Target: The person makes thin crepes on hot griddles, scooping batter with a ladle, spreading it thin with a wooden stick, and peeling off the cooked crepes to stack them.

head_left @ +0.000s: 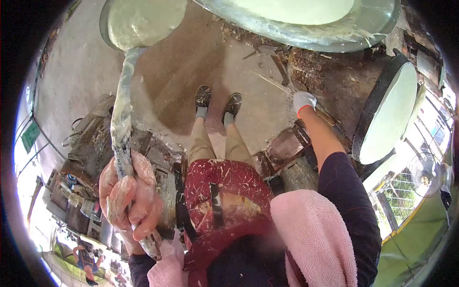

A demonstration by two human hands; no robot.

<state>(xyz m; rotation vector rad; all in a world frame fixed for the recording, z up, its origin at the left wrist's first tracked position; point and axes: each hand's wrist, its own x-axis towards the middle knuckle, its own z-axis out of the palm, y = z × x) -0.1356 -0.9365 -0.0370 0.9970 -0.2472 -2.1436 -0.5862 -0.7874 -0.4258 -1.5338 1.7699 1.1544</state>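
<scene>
My bare left hand (131, 193), coated in pale residue, is wrapped round the smeared handle of a metal ladle (123, 103). The ladle's bowl, at the upper left, holds thick pale liquid (143, 21). On the right, my right hand (303, 100) wears a white glove with an orange cuff and is closed round thin sticks (275, 81); its fingertips are small and partly hidden. Above it is a wide metal basin (325, 42) with pale liquid inside. Right of the gloved hand lies a dark-rimmed round pan (389, 115) with a smooth pale surface.
Wood scraps and a blackened wooden surface (334, 79) lie around the right hand. My shoes (202, 95) stand on the concrete floor. A pink towel (311, 234) hangs over my red apron (220, 177). A fan (424, 174) is at the right; another person (87, 260) appears at the lower left.
</scene>
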